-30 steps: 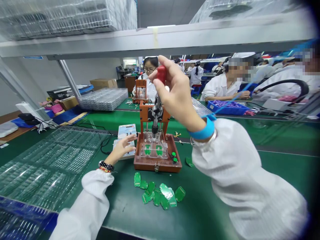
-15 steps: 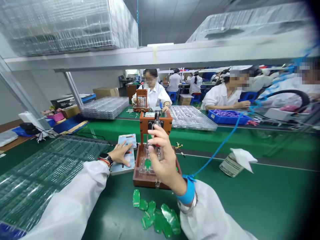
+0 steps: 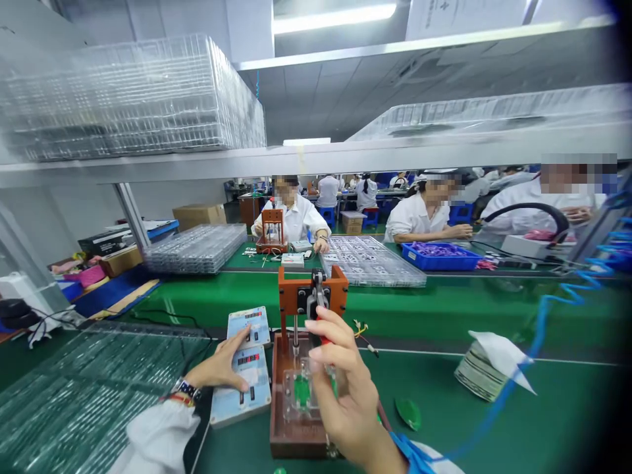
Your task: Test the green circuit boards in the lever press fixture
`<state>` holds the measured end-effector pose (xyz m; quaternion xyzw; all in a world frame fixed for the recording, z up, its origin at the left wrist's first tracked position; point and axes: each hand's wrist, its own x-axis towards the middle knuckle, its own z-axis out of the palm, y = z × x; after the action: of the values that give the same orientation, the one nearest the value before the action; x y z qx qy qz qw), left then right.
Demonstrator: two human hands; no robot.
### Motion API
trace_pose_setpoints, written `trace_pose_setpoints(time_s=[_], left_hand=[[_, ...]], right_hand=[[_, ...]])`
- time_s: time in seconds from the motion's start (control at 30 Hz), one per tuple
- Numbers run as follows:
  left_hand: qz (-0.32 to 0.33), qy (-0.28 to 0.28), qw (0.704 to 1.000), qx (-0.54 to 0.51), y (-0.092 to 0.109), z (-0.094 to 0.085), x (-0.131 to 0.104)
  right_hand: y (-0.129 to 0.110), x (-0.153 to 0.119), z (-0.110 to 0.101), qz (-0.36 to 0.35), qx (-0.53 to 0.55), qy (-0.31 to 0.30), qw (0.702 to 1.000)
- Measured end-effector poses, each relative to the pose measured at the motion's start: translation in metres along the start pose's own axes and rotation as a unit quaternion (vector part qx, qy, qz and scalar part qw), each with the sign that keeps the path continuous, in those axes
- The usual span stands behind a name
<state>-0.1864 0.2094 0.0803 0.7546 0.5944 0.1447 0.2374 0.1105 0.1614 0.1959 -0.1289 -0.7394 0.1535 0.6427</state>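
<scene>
Near the centre stands an orange and brown press fixture [image 3: 288,283] on the green bench. A green circuit board [image 3: 301,391] lies in its clear holder. My right hand [image 3: 345,388] is curled round the red handle [image 3: 320,337] of the fixture's lever clamp, partly hiding it. Left of the fixture are two light-blue boxes with red digital displays, a rear one [image 3: 237,321] and a front one [image 3: 251,398]. My left hand [image 3: 222,367] rests over them with its fingers spread. Another green board [image 3: 408,413] lies right of the fixture.
Clear trays [image 3: 89,382] cover the bench at left. A paper-stuffed container [image 3: 481,372] stands at right, near a blue coiled cord [image 3: 540,316]. Across the bench, people in white sit by a blue bin [image 3: 439,257] and a tray of parts [image 3: 372,260]. A shelf [image 3: 197,162] crosses above.
The view has tilted up, so the bench sits lower and the near pile of boards has left it. A green board now shows right of the fixture. My right hand's fingers have closed round the handle.
</scene>
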Motion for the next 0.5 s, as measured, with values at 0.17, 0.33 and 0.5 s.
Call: trace_pose_setpoints(time_s=[0.17, 0.33, 0.5], left_hand=[[-0.002, -0.050, 0.999, -0.017, 0.004, -0.007, -0.003], [-0.034, -0.078, 0.996, 0.040, 0.020, -0.006, -0.006], [-0.070, -0.086, 0.989, 0.100, 0.033, -0.006, -0.007]], right_hand=[[-0.003, 0.005, -0.004, -0.012, -0.035, 0.007, 0.999], [-0.002, 0.007, -0.004, -0.045, -0.057, 0.019, 0.997], [0.009, 0.005, -0.011, -0.070, -0.080, -0.012, 0.994]])
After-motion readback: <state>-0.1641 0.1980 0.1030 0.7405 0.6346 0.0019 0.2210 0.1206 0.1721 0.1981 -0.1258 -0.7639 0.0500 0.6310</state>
